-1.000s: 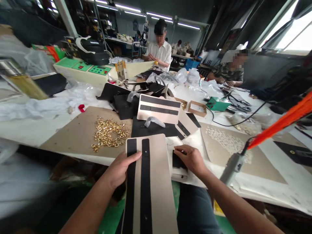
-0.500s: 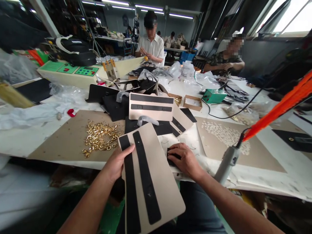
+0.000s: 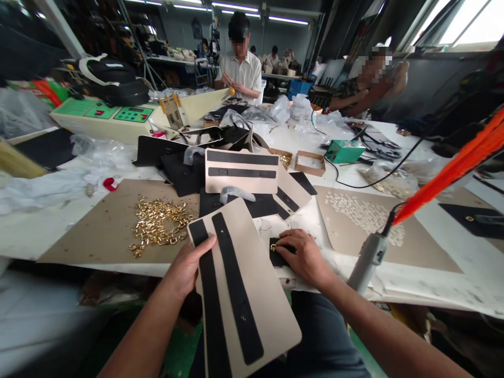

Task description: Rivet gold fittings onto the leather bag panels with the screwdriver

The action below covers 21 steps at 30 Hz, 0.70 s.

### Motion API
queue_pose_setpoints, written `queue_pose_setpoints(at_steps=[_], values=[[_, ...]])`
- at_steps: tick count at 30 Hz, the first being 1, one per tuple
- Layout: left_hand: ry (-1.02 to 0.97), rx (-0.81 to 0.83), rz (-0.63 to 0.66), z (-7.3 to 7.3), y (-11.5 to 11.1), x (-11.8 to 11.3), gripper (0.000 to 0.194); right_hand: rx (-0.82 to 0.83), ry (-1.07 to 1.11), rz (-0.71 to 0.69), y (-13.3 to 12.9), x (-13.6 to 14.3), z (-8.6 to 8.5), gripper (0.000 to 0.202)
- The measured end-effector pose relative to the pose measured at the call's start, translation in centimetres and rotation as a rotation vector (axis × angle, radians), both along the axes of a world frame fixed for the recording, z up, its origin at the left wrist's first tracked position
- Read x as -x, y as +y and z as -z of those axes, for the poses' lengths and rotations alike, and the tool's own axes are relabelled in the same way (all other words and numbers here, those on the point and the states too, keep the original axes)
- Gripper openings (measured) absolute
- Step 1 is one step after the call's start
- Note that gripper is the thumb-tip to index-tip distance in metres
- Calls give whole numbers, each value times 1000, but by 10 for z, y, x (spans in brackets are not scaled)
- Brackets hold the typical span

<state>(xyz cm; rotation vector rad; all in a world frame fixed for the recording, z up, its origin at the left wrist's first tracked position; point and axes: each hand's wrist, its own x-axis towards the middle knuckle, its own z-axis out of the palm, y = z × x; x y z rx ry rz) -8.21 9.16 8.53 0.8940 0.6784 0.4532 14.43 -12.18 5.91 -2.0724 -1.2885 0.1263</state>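
Observation:
My left hand [image 3: 188,266] grips the left edge of a beige panel [image 3: 255,278] with two black strips, its thumb on top. The panel slants over my lap. At the table's front edge, my right hand [image 3: 301,254] rests on a small black pad [image 3: 277,258], thumb and fingertips closed around a small gold buckle [image 3: 273,247]. Another striped beige panel [image 3: 241,185] lies farther back on black pieces. Gold buckles [image 3: 159,220] are heaped on a brown board to the left. Small clear pieces [image 3: 362,212] are spread on a board to the right.
A grey tool [image 3: 368,262] with an orange cord [image 3: 452,165] hangs at the right. Behind are a green box [image 3: 345,151], small cartons [image 3: 310,163], plastic bags and a pale machine [image 3: 106,118] at the left. Two people sit or stand across the table.
The gold buckle at my right fingertips now shows more clearly on the black pad. My right hand has shifted slightly right. The person at the right has raised an arm.

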Motion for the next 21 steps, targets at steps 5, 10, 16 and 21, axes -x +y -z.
queue_pose_setpoints(at_steps=[5,10,16,21], values=[[19,17,-1,-1,0,-1,59,36,71,-18,4,0,-9,13],[27,10,-11,-2,0,0,62,28,44,7,5,3,-10,5],[44,7,-12,-2,-1,0,70,87,-182,-43,4,9,-17,6],[47,-8,-36,-2,-2,0,66,205,-414,-117,6,14,-33,14]])
